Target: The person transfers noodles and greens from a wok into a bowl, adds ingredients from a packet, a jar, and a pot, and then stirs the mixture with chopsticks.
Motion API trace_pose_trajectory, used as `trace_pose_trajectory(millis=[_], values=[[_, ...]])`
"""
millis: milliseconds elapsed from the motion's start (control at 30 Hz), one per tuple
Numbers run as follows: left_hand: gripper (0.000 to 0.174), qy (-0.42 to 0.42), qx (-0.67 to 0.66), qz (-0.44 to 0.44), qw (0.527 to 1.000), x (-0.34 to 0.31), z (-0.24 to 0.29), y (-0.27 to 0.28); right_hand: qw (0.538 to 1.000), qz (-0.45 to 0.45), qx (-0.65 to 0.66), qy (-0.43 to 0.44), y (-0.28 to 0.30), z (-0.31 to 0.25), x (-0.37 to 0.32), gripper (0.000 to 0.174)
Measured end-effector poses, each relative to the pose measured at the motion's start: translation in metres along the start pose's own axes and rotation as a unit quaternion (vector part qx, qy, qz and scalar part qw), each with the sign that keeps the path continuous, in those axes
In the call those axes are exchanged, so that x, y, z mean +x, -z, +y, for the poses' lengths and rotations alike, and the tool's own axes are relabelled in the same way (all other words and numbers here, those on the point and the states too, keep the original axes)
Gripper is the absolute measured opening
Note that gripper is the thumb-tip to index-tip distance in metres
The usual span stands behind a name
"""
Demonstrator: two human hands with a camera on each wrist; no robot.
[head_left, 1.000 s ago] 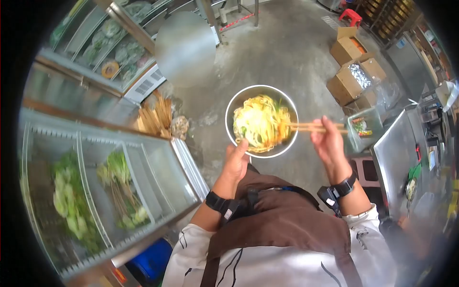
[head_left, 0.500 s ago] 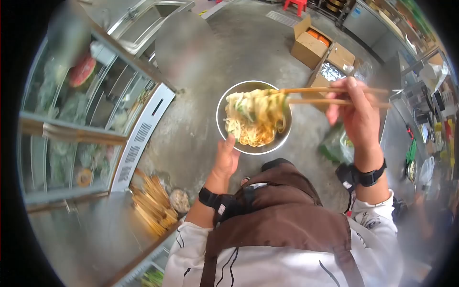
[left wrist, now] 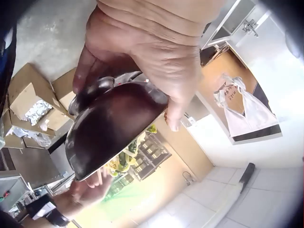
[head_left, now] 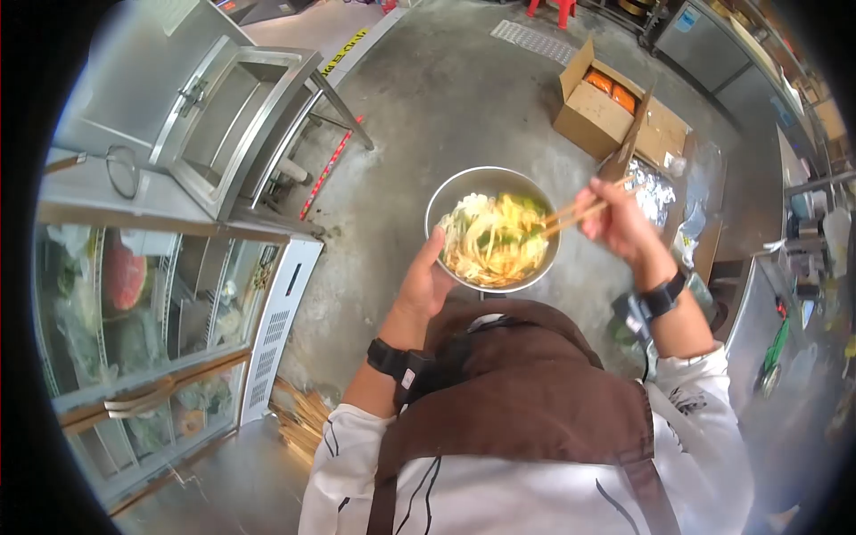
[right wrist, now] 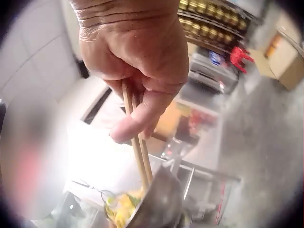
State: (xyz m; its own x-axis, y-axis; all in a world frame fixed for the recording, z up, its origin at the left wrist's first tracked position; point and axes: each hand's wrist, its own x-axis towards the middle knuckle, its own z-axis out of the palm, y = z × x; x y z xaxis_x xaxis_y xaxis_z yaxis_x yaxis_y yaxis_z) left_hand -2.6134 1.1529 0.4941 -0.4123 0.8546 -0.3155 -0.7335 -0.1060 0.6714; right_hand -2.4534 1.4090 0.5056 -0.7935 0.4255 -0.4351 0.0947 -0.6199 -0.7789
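Note:
A round metal bowl holds pale noodles with some green pieces among them. My left hand grips its near left side, the thumb over the rim. From below, the left wrist view shows the bowl's dark outer wall with fingers spread against its underside. Two wooden chopsticks are pinched in my right hand, at the right of the bowl. Their tips reach into the noodles. In the right wrist view the chopsticks run down past the bowl's edge.
Open cardboard boxes sit on the floor ahead to the right. At the left are a glass-fronted fridge and a metal sink. A steel counter runs along the right side.
Half a second ago the chopsticks held noodles raised over the bowl; now the right hand is lower and they are back in it. The head view has turned, bringing the sink further into sight.

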Motion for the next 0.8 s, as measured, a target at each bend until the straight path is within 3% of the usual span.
trace_pose_trajectory(millis=[167, 300, 400, 500, 667, 800], values=[[0.064, 0.015, 0.040, -0.022, 0.999, 0.107, 0.060, 0.008, 0.996, 0.056, 0.072, 0.000, -0.004, -0.053, 0.085, 0.033], [0.058, 0.007, 0.022, -0.037, 0.999, 0.208, 0.093, 0.023, 0.992, 0.063, 0.081, 0.068, 0.006, -0.113, 0.154, 0.032], [0.059, -0.008, 0.025, -0.110, 0.994, 0.296, 0.126, 0.034, 0.984, 0.147, 0.031, 0.100, -0.005, -0.177, 0.197, 0.032], [0.060, 0.047, 0.049, -0.124, 0.990, 0.375, 0.160, 0.039, 0.972, 0.158, -0.013, 0.172, -0.025, -0.236, 0.232, 0.033], [0.067, 0.083, 0.034, -0.158, 0.983, 0.502, 0.215, 0.004, 0.921, 0.234, -0.179, 0.254, -0.051, -0.350, 0.268, 0.033], [0.058, 0.116, 0.022, -0.152, 0.981, 0.588, 0.235, -0.011, 0.929, 0.223, -0.194, 0.222, -0.002, -0.380, 0.323, 0.032]])
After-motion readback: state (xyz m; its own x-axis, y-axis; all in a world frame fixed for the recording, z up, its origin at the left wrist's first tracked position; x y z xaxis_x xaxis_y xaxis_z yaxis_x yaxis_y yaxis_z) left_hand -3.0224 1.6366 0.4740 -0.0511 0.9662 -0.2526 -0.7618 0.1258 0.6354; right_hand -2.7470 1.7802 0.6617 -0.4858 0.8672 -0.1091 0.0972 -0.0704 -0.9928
